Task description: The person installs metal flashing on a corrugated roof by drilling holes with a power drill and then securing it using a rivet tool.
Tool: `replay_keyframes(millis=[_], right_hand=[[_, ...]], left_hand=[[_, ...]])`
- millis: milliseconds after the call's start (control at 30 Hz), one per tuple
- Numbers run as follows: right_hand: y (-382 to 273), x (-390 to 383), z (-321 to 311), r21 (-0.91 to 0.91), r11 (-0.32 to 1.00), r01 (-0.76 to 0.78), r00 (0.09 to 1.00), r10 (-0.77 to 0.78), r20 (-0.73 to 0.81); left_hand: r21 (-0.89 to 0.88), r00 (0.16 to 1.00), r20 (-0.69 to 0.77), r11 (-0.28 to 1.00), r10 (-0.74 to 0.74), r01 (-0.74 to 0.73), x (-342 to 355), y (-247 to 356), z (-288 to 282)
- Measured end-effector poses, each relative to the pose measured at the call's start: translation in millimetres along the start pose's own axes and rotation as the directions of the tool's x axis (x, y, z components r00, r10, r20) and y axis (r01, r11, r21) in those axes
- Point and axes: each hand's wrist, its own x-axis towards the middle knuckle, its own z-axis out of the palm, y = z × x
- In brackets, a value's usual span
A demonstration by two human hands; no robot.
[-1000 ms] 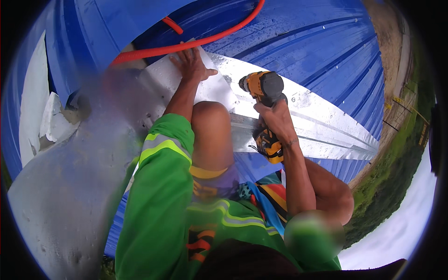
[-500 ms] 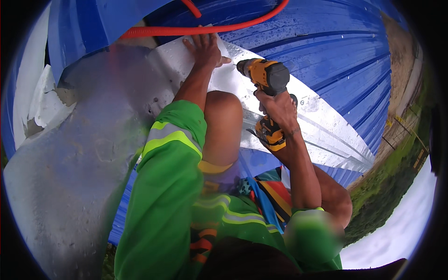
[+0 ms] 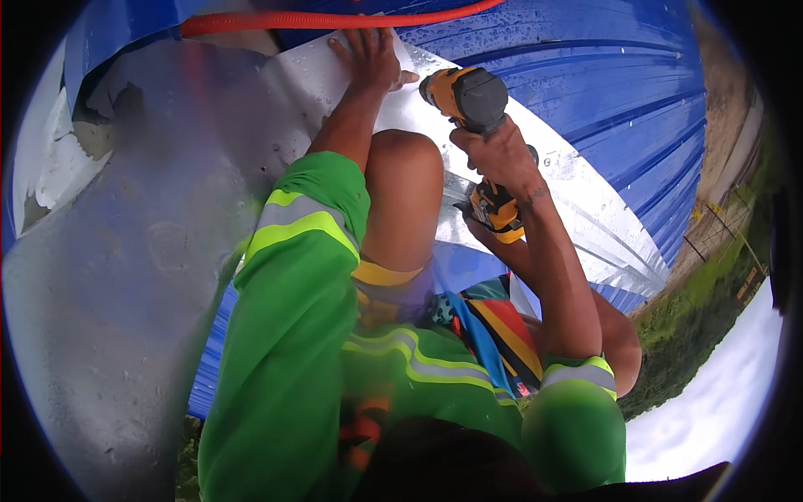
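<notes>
My left hand (image 3: 370, 63) lies flat on a shiny silver metal sheet (image 3: 577, 188), fingers spread and pointing away from me. My right hand (image 3: 500, 157) is wrapped round the grip of a yellow and black cordless drill (image 3: 470, 94). The drill's chuck faces left, close to my left thumb and above the sheet. Whether a bit touches the metal I cannot make out. Below my right hand hangs the drill's battery end (image 3: 499, 213). My bent knee (image 3: 406, 171) rises between my two arms.
Wet blue ribbed roofing (image 3: 585, 75) spreads beyond the sheet. A red corrugated hose (image 3: 335, 20) crosses at the top. To the left a large grey metal piece (image 3: 125, 276) curves down, near torn white sheeting (image 3: 71, 159). Ground and greenery (image 3: 703, 335) lie off at the right.
The view has shifted, so hose, sheet and hands sit higher in the picture. My right elbow has swung slightly outward. Left hand stays flat on the sheet, right hand keeps the drill.
</notes>
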Motion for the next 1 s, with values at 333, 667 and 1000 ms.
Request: replay_keyframes(millis=[333, 667, 1000], right_hand=[[25, 12, -11, 0.124, 0.983, -0.133, 0.988, 0.121, 0.098], [23, 11, -7, -0.131, 0.985, 0.115, 0.988, -0.100, 0.118], [25, 7, 4, 0.272, 0.961, -0.049, 0.999, 0.045, 0.021]], left_hand=[[-0.090, 0.998, 0.007, 0.994, 0.065, -0.064, -43, -15, 11], [-0.177, 0.998, -0.050, 0.984, -0.047, 0.038, -43, -8, 20], [-0.177, 0.998, -0.040, 0.984, -0.044, 0.036, -44, -12, 15]])
